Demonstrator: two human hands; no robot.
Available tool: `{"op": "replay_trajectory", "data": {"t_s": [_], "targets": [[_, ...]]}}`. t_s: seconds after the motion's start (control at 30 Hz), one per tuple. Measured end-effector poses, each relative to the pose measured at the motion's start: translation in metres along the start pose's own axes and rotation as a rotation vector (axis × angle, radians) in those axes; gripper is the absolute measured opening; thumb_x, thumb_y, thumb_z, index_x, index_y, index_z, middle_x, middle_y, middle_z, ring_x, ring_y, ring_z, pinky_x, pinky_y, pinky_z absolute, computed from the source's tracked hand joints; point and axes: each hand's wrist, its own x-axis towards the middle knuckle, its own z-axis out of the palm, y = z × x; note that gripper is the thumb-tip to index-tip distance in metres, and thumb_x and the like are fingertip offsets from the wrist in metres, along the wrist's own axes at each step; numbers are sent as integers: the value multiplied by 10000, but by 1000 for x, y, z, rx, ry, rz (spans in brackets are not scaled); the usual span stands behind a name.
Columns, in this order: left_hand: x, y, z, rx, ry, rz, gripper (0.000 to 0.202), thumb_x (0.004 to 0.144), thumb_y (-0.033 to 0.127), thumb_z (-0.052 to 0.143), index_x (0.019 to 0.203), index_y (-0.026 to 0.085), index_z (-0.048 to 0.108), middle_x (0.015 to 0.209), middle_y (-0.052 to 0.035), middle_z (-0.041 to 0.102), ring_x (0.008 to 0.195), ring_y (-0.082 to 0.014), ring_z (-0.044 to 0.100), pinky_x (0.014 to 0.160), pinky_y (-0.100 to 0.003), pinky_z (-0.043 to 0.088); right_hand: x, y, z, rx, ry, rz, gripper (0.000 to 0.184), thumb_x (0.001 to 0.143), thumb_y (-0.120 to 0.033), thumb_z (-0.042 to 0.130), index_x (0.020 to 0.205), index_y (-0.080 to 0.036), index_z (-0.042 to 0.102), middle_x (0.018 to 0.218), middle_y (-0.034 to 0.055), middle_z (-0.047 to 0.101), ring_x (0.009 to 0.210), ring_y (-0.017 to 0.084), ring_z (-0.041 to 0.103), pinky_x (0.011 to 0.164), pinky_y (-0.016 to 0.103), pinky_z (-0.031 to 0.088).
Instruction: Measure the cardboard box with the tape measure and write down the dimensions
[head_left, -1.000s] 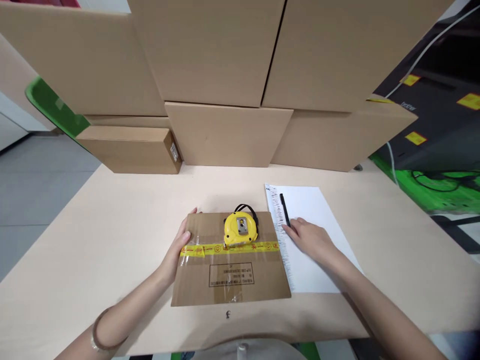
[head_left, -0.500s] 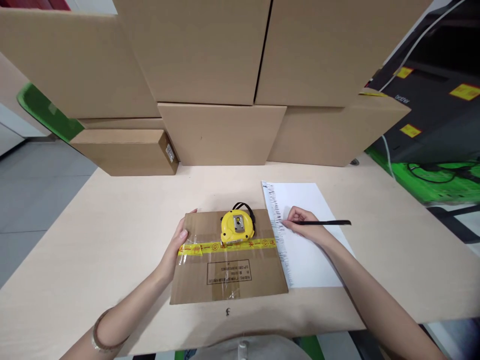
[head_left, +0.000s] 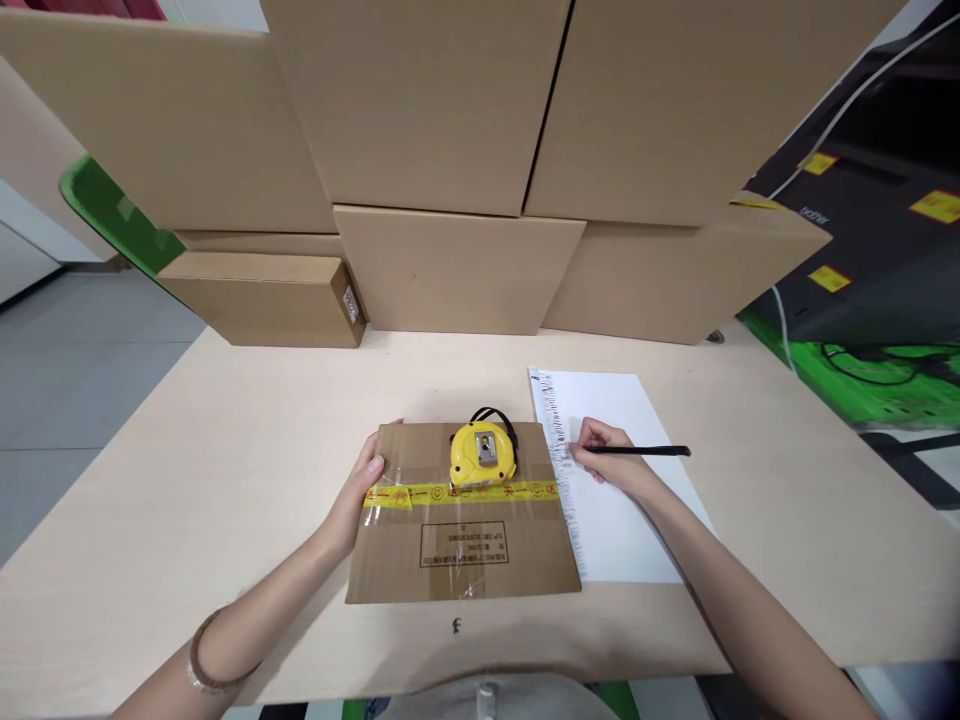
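Left hand (head_left: 352,502), part-open, grips the taped cardboard package (head_left: 390,560) by its left edge, fingers mostly hidden, while right hand (head_left: 604,450) curls round a black pen (head_left: 660,451) over the white sheet (head_left: 622,552), tip unclear from here, yellow tape measure (head_left: 468,462) atop package, sheet print (head_left: 553,410) too tiny to read.

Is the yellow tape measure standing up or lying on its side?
Lying on its side. The yellow tape measure rests on the cardboard box with its metal belt clip facing up.
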Motion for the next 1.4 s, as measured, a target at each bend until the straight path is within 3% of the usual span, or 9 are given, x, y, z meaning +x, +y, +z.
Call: {"op": "replay_trajectory", "data": {"t_s": [0.17,0.3,0.43,0.87,1.03,1.4], "targets": [[1,-1,-1,6,6,6,626,873,594,640,1421,307,544,1480,-49,576,1403,-376,478,1112,-460,438,-1,-4,1,8,-26,-10,346,766,-401,775,669,-229,491,534,-62,510,445,94,442,445,242,345],[2,-1,-1,26,19,31,599,864,598,650,1373,286,589,1419,-62,619,1368,-380,507,1122,-463,423,-1,-6,2,-7,4,-8,388,736,-394,789,644,-239,445,512,-78,461,429,88,402,426,235,290],[1,1,0,47,37,30,578,856,600,658,1339,286,614,1389,-61,638,1324,-374,544,1132,-457,406,-2,-7,3,-7,8,-9,385,764,-469,759,654,-240,470,506,-65,481,433,101,423,440,254,332],[0,2,0,52,22,27,536,867,592,652,1302,280,621,1401,-55,617,1330,-373,521,1078,-431,438,-4,-7,5,-27,44,-6,388,726,-393,787,618,-245,444,476,-75,450,425,97,389,444,247,271],[2,1,-3,77,17,39,544,866,597,650,1299,268,628,1389,-61,622,1314,-379,528,1052,-427,453,-5,-9,4,-21,27,-11,388,761,-476,770,651,-241,482,513,-56,495,447,109,422,467,264,327],[2,0,-4,74,18,51,535,867,599,661,1287,269,638,1377,-58,642,1320,-375,536,1067,-428,449,-4,-6,4,-45,12,-16,398,755,-474,772,647,-245,465,510,-65,470,440,106,401,454,257,293]]}}
